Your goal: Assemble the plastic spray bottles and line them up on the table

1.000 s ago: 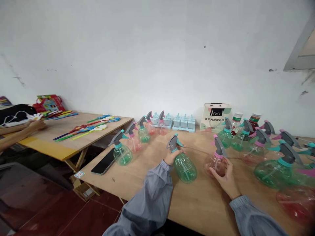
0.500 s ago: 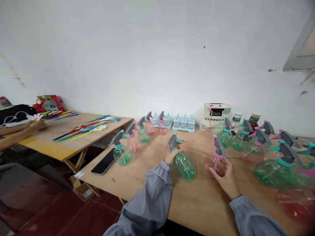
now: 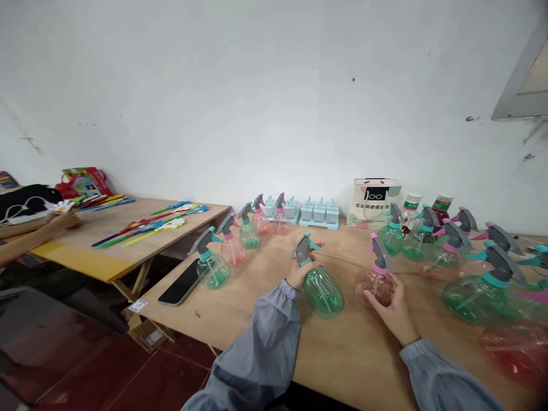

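Left grip [image 3: 299, 273] clasped round neck of green spray bottle [image 3: 324, 294], tilted above desk [image 3: 351, 359]; cannot tell if base touches. Right grip [image 3: 391, 305] grasps body of pink spray bottle [image 3: 369, 283], near upright, beside green one. Phone [image 3: 180, 282] lies at desk's left; paper bag [image 3: 373, 208] stands behind.

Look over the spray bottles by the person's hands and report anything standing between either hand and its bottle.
Nothing visible does. The left hand is directly around the neck of the green spray bottle; the right hand directly holds the pink spray bottle at its side.
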`<state>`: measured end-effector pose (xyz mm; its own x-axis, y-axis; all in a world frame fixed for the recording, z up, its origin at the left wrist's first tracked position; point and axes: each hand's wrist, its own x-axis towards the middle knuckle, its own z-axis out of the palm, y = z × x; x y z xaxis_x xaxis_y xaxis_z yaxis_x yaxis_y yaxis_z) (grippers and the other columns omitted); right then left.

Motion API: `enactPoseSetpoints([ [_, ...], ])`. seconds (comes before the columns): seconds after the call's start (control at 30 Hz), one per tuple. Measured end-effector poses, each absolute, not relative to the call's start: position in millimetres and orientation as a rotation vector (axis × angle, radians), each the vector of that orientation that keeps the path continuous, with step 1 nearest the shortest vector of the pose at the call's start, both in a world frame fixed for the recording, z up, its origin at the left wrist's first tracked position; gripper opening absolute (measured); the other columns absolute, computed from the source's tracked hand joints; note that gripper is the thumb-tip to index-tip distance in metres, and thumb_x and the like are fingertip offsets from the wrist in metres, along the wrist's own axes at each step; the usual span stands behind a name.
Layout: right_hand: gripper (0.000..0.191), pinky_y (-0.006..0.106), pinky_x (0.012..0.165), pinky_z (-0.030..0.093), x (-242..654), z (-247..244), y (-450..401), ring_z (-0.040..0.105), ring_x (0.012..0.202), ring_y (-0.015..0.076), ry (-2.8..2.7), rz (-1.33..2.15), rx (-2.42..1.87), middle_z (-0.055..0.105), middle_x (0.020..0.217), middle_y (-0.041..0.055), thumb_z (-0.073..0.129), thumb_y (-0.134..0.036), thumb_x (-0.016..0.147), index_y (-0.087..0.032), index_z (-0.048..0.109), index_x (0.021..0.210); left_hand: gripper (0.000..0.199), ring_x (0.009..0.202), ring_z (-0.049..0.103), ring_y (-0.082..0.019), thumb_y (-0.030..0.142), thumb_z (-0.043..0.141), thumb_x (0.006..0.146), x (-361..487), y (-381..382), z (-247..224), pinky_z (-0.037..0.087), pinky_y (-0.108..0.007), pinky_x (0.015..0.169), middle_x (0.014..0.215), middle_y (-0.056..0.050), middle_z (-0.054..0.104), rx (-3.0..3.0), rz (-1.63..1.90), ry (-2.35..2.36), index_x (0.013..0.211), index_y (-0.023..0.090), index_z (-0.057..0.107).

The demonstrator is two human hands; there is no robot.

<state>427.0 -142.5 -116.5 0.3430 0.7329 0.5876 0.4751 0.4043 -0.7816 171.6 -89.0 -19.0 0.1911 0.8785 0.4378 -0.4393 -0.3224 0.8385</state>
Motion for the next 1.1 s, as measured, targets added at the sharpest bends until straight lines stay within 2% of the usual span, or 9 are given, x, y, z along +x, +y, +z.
enactPoseSetpoints([
  [0.17,0.091,0.057,0.104,0.046,425.4,-115.0,-142.8,0.055,0.122,0.0347,-1.281,0.239,-1.226,0.048,0.135,0.0198,0.075,-0.066,0.068,-0.019,0.039,0.137,0.039,0.066,0.063,-0.019,0.046,0.084,0.059,171.7,-78.8,-34.7,0.054,-0.04,0.067,0.084,-0.006,0.07,1.277,1.41,0.558,0.084,0.022,0.065],
  [0.23,0.091,0.057,0.104,0.046,425.2,-114.8,-142.8,0.055,0.121,0.0342,-1.282,0.252,-1.219,0.048,0.135,0.0197,0.076,-0.065,0.068,-0.019,0.038,0.137,0.042,0.067,0.063,-0.019,0.047,0.085,0.059,170.5,-77.6,-35.7,0.054,-0.04,0.068,0.092,-0.008,0.071,1.336,1.385,0.534,0.088,0.022,0.066],
  [0.33,0.091,0.057,0.105,0.045,425.3,-115.4,-142.8,0.055,0.122,0.0338,-1.283,0.255,-1.219,0.048,0.136,0.019,0.076,-0.065,0.068,-0.02,0.038,0.137,0.053,0.067,0.06,-0.014,0.045,0.085,0.062,169.4,-79.0,-31.4,0.052,-0.037,0.07,0.115,-0.009,0.07,1.405,1.383,0.45,0.106,0.021,0.066],
  [0.43,0.091,0.057,0.105,0.044,425.7,-116.0,-142.9,0.055,0.122,0.0338,-1.279,0.245,-1.231,0.048,0.135,0.0188,0.075,-0.066,0.068,-0.02,0.038,0.137,0.059,0.068,0.059,-0.012,0.042,0.085,0.064,169.3,-79.7,-29.2,0.052,-0.034,0.072,0.121,-0.009,0.068,1.408,1.397,0.436,0.114,0.021,0.064],
  [0.63,0.092,0.057,0.106,0.043,426.4,-115.5,-143.5,0.053,0.124,0.0345,-1.296,0.258,-1.231,0.047,0.138,0.0209,0.075,-0.064,0.069,-0.018,0.037,0.139,0.042,0.07,0.064,-0.018,0.045,0.084,0.064,166.5,-77.1,-33.5,0.054,-0.036,0.074,0.082,-0.005,0.069,1.395,1.424,0.556,0.09,0.017,0.066],
  [0.83,0.091,0.057,0.105,0.044,426.0,-113.2,-145.1,0.054,0.122,0.0342,-1.305,0.237,-1.24,0.048,0.136,0.0201,0.074,-0.066,0.07,-0.019,0.038,0.139,0.061,0.078,0.065,-0.016,0.034,0.084,0.065,147.3,-73.7,-14.6,0.053,-0.031,0.074,0.116,-0.01,0.07,1.638,1.495,0.64,0.12,0.023,0.062],
  [0.9,0.09,0.056,0.105,0.045,426.0,-112.4,-145.4,0.055,0.121,0.0341,-1.307,0.227,-1.24,0.05,0.134,0.0197,0.074,-0.066,0.07,-0.019,0.038,0.138,0.057,0.079,0.066,-0.017,0.033,0.083,0.065,130.0,-66.5,-7.3,0.053,-0.03,0.075,0.109,-0.008,0.071,1.695,1.57,0.789,0.118,0.023,0.065],
  [1.0,0.09,0.056,0.103,0.046,426.0,-111.5,-145.7,0.056,0.119,0.0339,-1.311,0.225,-1.239,0.052,0.132,0.0192,0.073,-0.067,0.07,-0.019,0.038,0.137,0.042,0.076,0.066,-0.019,0.034,0.083,0.062,99.4,-49.3,-2.7,0.053,-0.033,0.079,0.084,-0.004,0.073,1.691,1.629,1.056,0.1,0.02,0.071],
  [1.1,0.09,0.056,0.102,0.046,425.7,-111.3,-145.6,0.057,0.118,0.034,-1.311,0.228,-1.24,0.053,0.13,0.0195,0.073,-0.067,0.07,-0.018,0.038,0.137,0.04,0.076,0.066,-0.022,0.039,0.084,0.058,76.8,-31.3,-5.2,0.054,-0.038,0.082,0.077,-0.003,0.073,1.609,1.631,1.178,0.09,0.018,0.072],
])
